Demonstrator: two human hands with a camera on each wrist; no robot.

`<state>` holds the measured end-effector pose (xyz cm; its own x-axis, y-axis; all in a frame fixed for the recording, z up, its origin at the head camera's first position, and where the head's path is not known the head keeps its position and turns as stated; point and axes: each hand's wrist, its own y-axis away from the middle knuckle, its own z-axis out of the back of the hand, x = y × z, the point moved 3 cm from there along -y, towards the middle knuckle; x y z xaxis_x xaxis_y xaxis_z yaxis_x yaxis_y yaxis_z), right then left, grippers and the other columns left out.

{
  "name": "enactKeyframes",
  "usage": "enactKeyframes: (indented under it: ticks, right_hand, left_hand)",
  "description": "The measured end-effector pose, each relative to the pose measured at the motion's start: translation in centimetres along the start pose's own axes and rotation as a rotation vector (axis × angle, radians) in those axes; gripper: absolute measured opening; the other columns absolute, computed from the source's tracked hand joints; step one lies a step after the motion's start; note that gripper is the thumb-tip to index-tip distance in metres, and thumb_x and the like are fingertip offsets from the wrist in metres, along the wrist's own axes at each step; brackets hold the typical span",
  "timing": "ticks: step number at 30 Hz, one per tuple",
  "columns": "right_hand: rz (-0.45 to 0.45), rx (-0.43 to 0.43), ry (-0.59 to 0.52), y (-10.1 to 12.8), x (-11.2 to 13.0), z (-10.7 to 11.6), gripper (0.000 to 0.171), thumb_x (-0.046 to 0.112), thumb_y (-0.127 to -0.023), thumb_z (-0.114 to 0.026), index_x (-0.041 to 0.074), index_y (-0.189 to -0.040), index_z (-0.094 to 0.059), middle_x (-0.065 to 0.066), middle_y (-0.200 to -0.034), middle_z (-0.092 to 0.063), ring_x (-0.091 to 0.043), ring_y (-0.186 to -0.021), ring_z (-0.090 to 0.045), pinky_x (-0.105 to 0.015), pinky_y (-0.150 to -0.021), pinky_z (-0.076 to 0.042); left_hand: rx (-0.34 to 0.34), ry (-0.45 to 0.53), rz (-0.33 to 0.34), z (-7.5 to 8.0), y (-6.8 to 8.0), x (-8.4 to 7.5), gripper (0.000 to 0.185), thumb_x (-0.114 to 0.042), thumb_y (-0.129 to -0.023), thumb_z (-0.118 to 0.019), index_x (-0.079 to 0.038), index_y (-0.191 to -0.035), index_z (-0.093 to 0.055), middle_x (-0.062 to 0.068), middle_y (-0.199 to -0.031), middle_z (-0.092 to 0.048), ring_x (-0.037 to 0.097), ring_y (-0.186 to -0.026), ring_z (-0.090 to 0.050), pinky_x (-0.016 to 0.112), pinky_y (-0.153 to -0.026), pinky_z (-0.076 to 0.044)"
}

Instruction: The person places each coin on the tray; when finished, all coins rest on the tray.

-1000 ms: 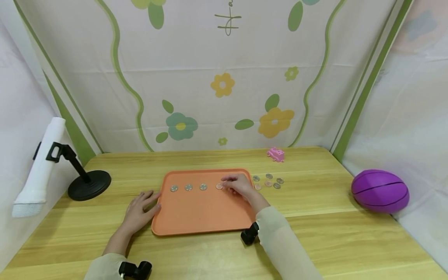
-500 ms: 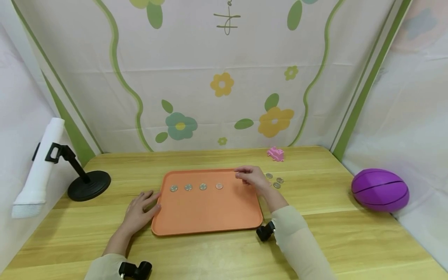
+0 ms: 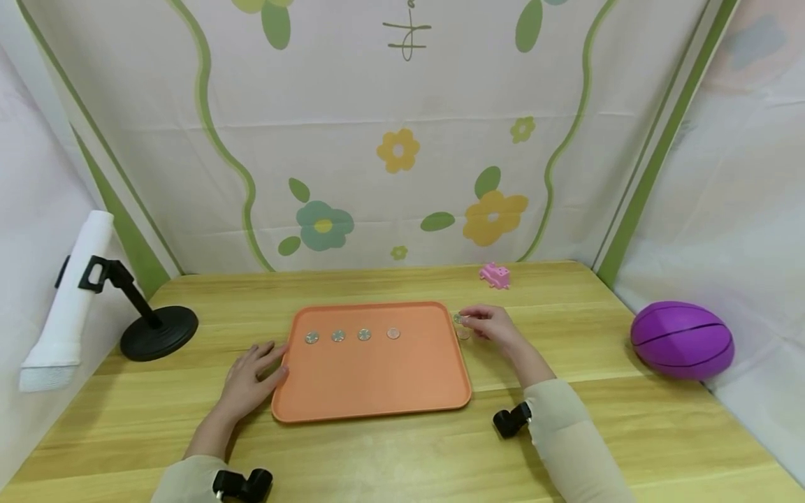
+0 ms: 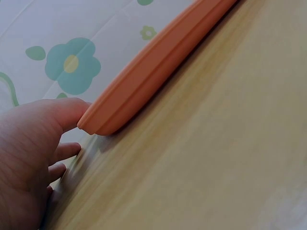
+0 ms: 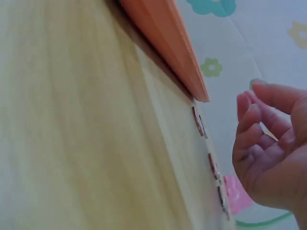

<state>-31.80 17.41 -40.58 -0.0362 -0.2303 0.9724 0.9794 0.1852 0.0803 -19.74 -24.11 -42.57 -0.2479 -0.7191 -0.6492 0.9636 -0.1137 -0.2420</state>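
Observation:
A row of coins (image 3: pixel 364 334) lies on the orange tray (image 3: pixel 371 381); the rightmost coin (image 3: pixel 393 333) looks coppery, the others silvery. My left hand (image 3: pixel 248 384) rests at the tray's left edge, fingers spread and thumb touching the rim. Just past the tray's right edge, my right hand (image 3: pixel 493 327) pinches a silvery coin (image 3: pixel 458 318) between thumb and fingertips, held off the table in the right wrist view. A coppery coin (image 3: pixel 463 334) lies below those fingers. More coins (image 5: pixel 212 165) on the table show in the right wrist view; the hand hides them from the head view.
A pink toy (image 3: pixel 495 275) stands at the table's back right. At the right edge sits a purple ball (image 3: pixel 682 340). To the left, a white microphone-like object (image 3: pixel 69 307) leans in a black stand (image 3: pixel 158 333). A flowered cloth (image 3: pixel 390 91) hangs behind the table.
My right hand has let go of the coppery coin on the tray, moved right beyond the tray's edge, and taken hold of a silvery coin. The left hand has stayed put.

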Motion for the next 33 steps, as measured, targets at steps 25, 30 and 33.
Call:
enactKeyframes:
  ticks: [25,30,33]
  right_hand:
    - [0.128,-0.084,0.282,-0.1,-2.4,-0.1,0.020,0.007,-0.075,-0.067,-0.005,-0.091,-0.064,-0.005,-0.063,-0.053,-0.012,-0.051,-0.045,-0.024,-0.046,-0.040]
    - [0.146,-0.084,0.412,0.2,-2.0,-0.4,0.017,0.006,-0.075,-0.066,-0.003,-0.088,-0.062,-0.003,-0.064,-0.050,-0.013,-0.058,-0.044,-0.026,-0.054,-0.038]
    - [0.135,-0.080,0.466,0.3,-1.9,-0.6,0.015,0.006,-0.075,-0.065,-0.001,-0.087,-0.060,-0.002,-0.065,-0.048,-0.014,-0.059,-0.043,-0.026,-0.055,-0.036]
  left_hand:
    - [-0.011,-0.016,-0.008,0.0,-0.1,0.1,0.046,-0.026,-0.085,-0.054,-0.002,-0.124,-0.047,0.027,-0.128,-0.032,0.047,-0.119,-0.014,0.061,-0.090,-0.006]
    - [-0.007,-0.022,-0.001,-0.1,0.0,0.3,0.046,-0.027,-0.085,-0.054,-0.003,-0.124,-0.047,0.027,-0.128,-0.032,0.047,-0.120,-0.014,0.061,-0.090,-0.006]
    - [-0.006,-0.022,0.001,-0.1,0.0,0.2,0.046,-0.027,-0.085,-0.053,-0.003,-0.124,-0.047,0.027,-0.129,-0.032,0.047,-0.120,-0.015,0.061,-0.090,-0.006]
